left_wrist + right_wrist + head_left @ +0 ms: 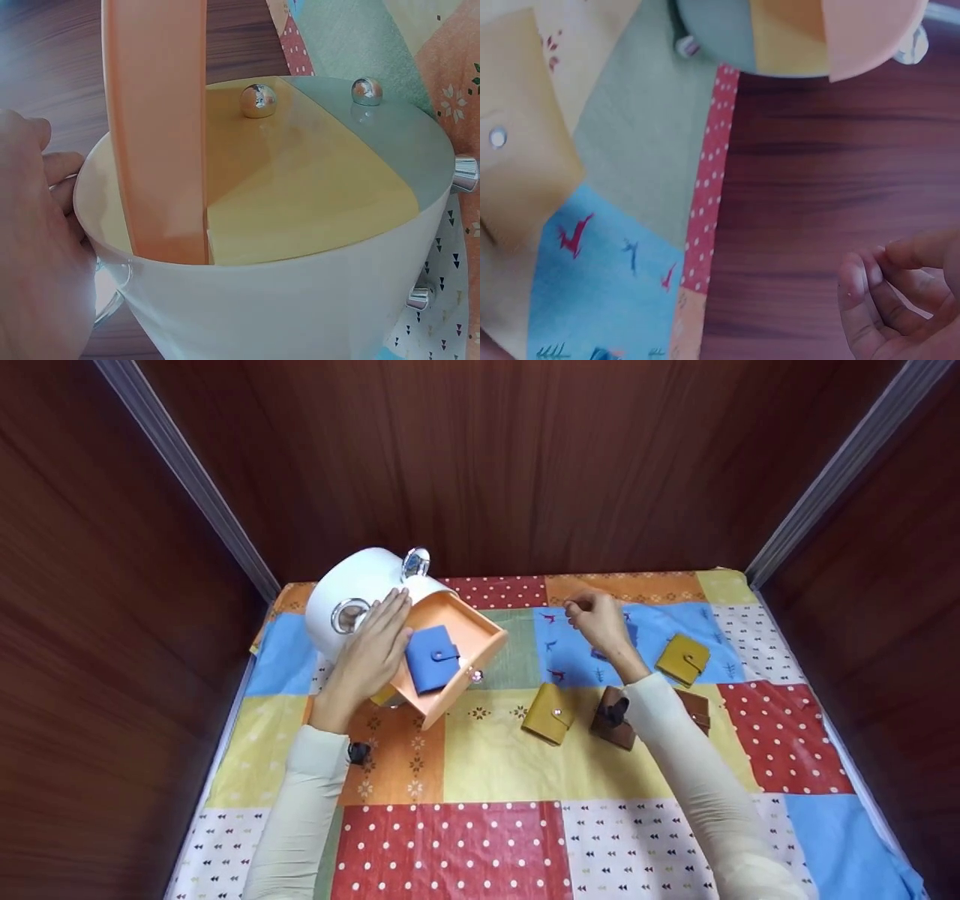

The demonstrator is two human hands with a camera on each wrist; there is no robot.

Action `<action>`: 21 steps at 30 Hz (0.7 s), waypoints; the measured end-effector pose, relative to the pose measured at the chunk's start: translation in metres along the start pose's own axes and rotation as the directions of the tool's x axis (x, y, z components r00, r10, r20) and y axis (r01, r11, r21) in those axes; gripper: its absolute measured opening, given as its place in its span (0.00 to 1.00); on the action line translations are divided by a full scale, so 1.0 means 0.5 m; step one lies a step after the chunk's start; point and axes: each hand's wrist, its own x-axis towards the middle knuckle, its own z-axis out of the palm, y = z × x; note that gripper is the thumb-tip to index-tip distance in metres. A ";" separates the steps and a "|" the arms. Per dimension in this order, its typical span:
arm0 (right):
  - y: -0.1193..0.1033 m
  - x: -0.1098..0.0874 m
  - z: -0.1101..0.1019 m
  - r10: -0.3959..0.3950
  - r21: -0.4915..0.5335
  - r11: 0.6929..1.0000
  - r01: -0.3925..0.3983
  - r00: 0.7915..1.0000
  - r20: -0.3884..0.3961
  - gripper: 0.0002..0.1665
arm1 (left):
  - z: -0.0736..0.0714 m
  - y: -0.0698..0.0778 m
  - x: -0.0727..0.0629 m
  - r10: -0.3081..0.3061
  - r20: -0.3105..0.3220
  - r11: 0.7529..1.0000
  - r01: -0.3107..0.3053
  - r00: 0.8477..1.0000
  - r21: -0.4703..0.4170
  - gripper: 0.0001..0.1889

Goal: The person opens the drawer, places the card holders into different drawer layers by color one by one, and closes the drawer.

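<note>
The blue snap wallet (430,660) lies in the pulled-out orange drawer (471,628) of a white cabinet (346,581). At its nine o'clock, the left hand (369,649) rests straight-fingered against the cabinet, gripping nothing. Toward three o'clock hovers the right hand (600,622), fingers curled to the thumb, empty. A mustard wallet (547,716) sits at four o'clock.

Head view from above, forward-down; wrist views nearer, drawer unit (360,574) in all

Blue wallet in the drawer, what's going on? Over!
Left hand against white drawer unit. Right hand above tablecloth, holding nothing visible. Blue wallet inside open orange drawer. Nothing on top of it.
</note>
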 end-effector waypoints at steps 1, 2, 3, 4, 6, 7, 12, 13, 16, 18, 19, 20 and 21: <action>0.005 0.003 -0.001 0.008 0.000 1.000 -0.008 1.000 -0.001 0.15 | 0.000 0.000 -0.001 0.001 -0.004 1.000 -0.001 1.000 0.000 0.30; 0.010 0.006 -0.002 0.018 0.004 1.000 -0.018 1.000 -0.001 0.15 | 0.000 -0.001 -0.003 0.003 -0.007 1.000 -0.003 1.000 -0.001 0.29; 0.015 0.009 -0.003 0.025 0.007 1.000 -0.025 1.000 -0.002 0.15 | 0.000 -0.001 -0.004 0.004 -0.009 1.000 -0.004 1.000 -0.001 0.29; 0.021 0.012 -0.004 0.037 0.009 0.999 -0.036 0.999 -0.001 0.16 | 0.000 -0.001 -0.005 0.005 -0.012 1.000 -0.005 1.000 -0.002 0.29; 0.032 0.017 -0.004 0.056 0.009 0.998 -0.056 0.998 -0.005 0.16 | 0.001 -0.002 -0.006 0.007 -0.015 1.000 -0.007 1.000 -0.002 0.29; 0.038 0.019 -0.005 0.065 0.008 0.998 -0.065 0.998 -0.010 0.16 | 0.001 -0.002 -0.006 0.008 -0.016 1.000 -0.008 1.000 -0.002 0.30; 0.069 0.027 -0.010 0.110 -0.013 0.994 -0.110 0.993 -0.037 0.17 | 0.004 -0.005 -0.007 0.003 -0.010 1.000 -0.004 1.000 -0.008 0.30; 0.076 0.029 -0.012 0.120 -0.021 0.992 -0.121 0.992 -0.043 0.18 | 0.004 -0.005 -0.007 0.002 -0.010 1.000 -0.002 1.000 -0.013 0.30; 0.094 0.032 -0.018 0.155 -0.031 0.987 -0.157 0.986 -0.057 0.18 | 0.005 -0.005 -0.007 0.001 -0.012 1.000 -0.002 1.000 -0.026 0.30; 0.106 0.033 -0.022 0.179 -0.038 0.983 -0.182 0.982 -0.065 0.19 | 0.005 -0.005 -0.006 0.000 -0.014 0.999 0.000 1.000 -0.032 0.30; 0.112 0.034 -0.025 0.187 -0.040 0.981 -0.190 0.980 -0.070 0.19 | 0.005 -0.005 -0.006 -0.002 -0.013 0.999 0.001 1.000 -0.034 0.30; 0.117 0.034 -0.027 0.197 -0.041 0.979 -0.200 0.978 -0.074 0.19 | 0.005 -0.005 -0.005 -0.002 -0.012 0.999 0.002 1.000 -0.036 0.30; 0.123 0.034 -0.029 0.205 -0.047 0.977 -0.209 0.976 -0.080 0.19 | 0.005 -0.005 -0.005 -0.002 -0.012 0.999 0.002 1.000 -0.037 0.30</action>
